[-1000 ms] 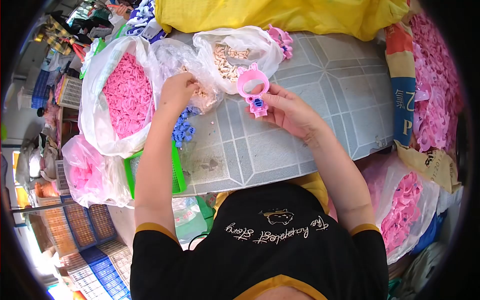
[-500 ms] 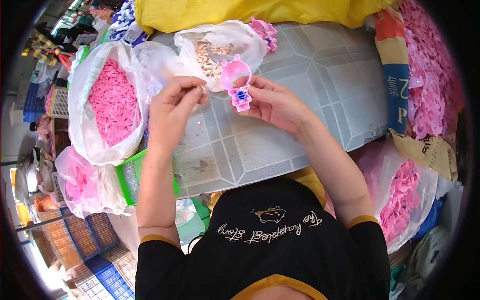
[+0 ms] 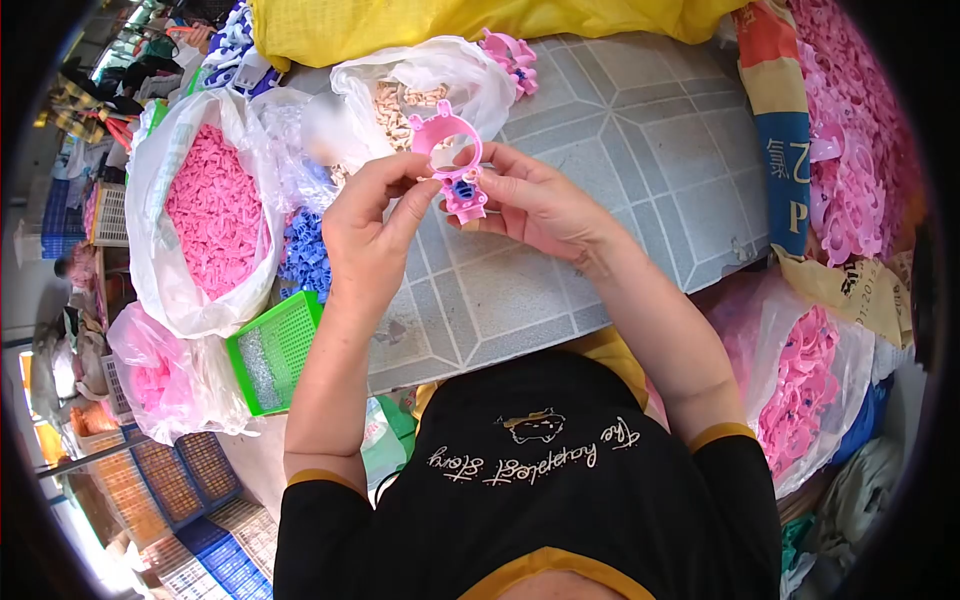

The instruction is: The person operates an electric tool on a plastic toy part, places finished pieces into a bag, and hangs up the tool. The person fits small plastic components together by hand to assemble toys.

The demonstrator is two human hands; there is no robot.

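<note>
My right hand [image 3: 535,205] grips a pink plastic piece [image 3: 467,205] with a round ring on top, small ears and a dark blue part in its lower body. Close against the left side of that piece is my left hand [image 3: 375,215], thumb and forefinger pinched together. What sits between those fingertips is too small to make out. Beyond the hands lies an open white bag [image 3: 480,75] of small beige pieces [image 3: 390,115]. Blue pieces [image 3: 305,255] are heaped to the left of my left hand.
A large white bag holds small pink pieces [image 3: 215,210] at the left. A green basket [image 3: 272,350] with clear bits stands at the table's [image 3: 590,260] near left edge. Yellow cloth [image 3: 480,25] covers the far side. Pink parts [image 3: 850,150] fill sacks at the right.
My left hand has moved from the bags at the left to the pink piece, its fingers pinched. The pink piece stays in my right hand. The camera view has shifted.
</note>
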